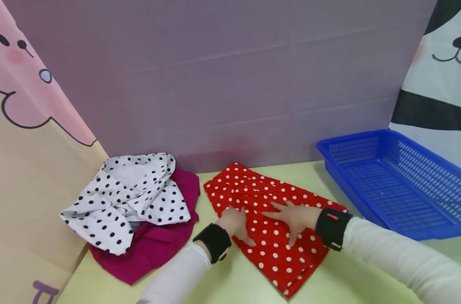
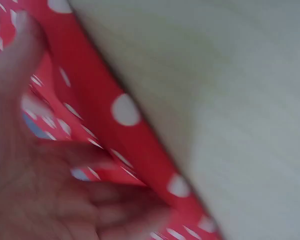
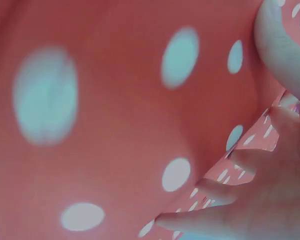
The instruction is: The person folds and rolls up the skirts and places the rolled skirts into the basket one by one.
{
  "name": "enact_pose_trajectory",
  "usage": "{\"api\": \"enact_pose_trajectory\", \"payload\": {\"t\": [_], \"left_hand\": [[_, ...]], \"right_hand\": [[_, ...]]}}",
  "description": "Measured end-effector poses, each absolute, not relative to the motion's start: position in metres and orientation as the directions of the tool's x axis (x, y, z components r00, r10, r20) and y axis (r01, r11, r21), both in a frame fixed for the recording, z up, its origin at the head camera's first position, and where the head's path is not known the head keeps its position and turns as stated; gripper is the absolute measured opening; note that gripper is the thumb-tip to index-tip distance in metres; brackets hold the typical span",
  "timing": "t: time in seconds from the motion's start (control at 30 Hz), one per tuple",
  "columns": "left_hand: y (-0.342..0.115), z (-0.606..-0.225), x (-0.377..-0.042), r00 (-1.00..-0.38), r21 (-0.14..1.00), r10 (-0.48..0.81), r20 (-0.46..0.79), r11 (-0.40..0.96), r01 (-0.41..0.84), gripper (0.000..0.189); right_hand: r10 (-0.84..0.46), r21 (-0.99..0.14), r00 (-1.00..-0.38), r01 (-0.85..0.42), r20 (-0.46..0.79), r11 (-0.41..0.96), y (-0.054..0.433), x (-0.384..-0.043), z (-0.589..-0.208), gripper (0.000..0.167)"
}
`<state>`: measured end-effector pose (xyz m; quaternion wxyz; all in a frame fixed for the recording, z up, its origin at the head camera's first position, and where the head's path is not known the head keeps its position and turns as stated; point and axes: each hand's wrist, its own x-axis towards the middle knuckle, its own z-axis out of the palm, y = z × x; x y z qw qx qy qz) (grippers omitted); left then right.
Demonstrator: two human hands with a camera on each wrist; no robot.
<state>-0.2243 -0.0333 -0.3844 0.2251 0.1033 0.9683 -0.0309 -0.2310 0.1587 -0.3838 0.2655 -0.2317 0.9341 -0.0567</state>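
Observation:
A red cloth with white dots (image 1: pixel 266 264) lies folded into a long, slanting shape on the table. My left hand (image 1: pixel 235 224) rests on its left side, thumb and fingers spread. Farther right, my right hand (image 1: pixel 294 217) touches the same cloth with its fingers fanned out. In the left wrist view, the extended fingers (image 2: pixel 125 207) lie along the cloth's folded edge (image 2: pixel 125 110). The right wrist view shows fingertips against the dotted fabric (image 3: pixel 125 130), with the thumb (image 3: pixel 277 55) apart from them.
To the left, a white cloth with black dots (image 1: pixel 112 185) lies crumpled over a magenta cloth (image 1: pixel 154 253). A blue plastic basket (image 1: pixel 351 190) with mesh sides stands at the right. A purple-grey curtain (image 1: pixel 215 84) hangs behind the pale yellow table (image 1: pixel 230 278).

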Motion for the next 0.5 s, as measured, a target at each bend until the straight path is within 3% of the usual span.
{"api": "enact_pose_trajectory", "payload": {"t": [0.2, 0.5], "left_hand": [[-0.019, -0.381, -0.214, -0.883, -0.115, 0.092, -0.461, 0.980, 0.162, 0.053], [0.011, -0.386, -0.212, -0.904, -0.198, 0.070, -0.421, 0.966, 0.167, 0.075]], "right_hand": [[-0.384, -0.201, -0.803, -0.328, -0.456, 0.923, 0.169, -0.245, -0.382, 0.095], [-0.376, -0.059, -0.787, -0.400, -0.490, 0.915, 0.178, -0.265, -0.379, 0.094]]}}
